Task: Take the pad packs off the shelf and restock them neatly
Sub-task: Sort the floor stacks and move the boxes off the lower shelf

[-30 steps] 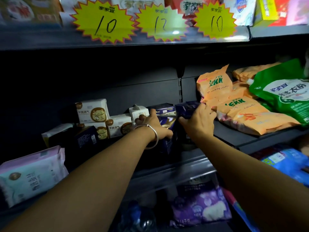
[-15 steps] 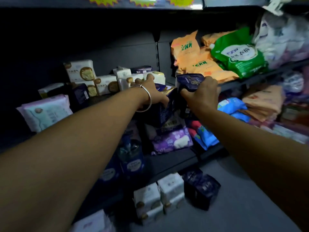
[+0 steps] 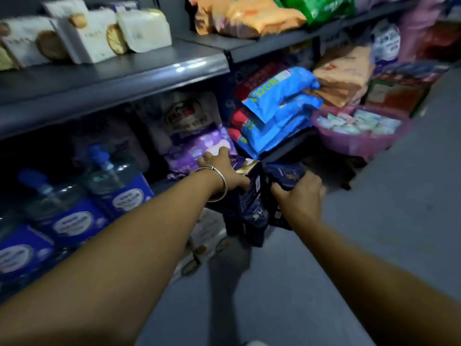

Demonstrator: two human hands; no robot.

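Observation:
My left hand (image 3: 224, 171), a silver bangle on its wrist, grips the top of several dark navy pad packs (image 3: 249, 203) held low above the floor. Beside it my right hand (image 3: 299, 193) grips another dark navy pad pack (image 3: 287, 173) from the right, so both hands clamp the bundle between them. White pad packs (image 3: 97, 38) with round gold marks stand on the grey shelf (image 3: 139, 71) at the upper left. More white packs (image 3: 209, 236) lie on the floor under my left forearm.
Below the shelf stand clear bottles with blue caps (image 3: 109, 171) and a purple pack (image 3: 202, 148). Blue bags (image 3: 279, 106) are stacked at centre right, with orange bags (image 3: 247, 18) above. A pink basin (image 3: 359, 131) of small packets sits on the grey floor (image 3: 374, 233).
Both hands have come down from the shelf to near the floor with the navy packs between them. The view has tilted downward.

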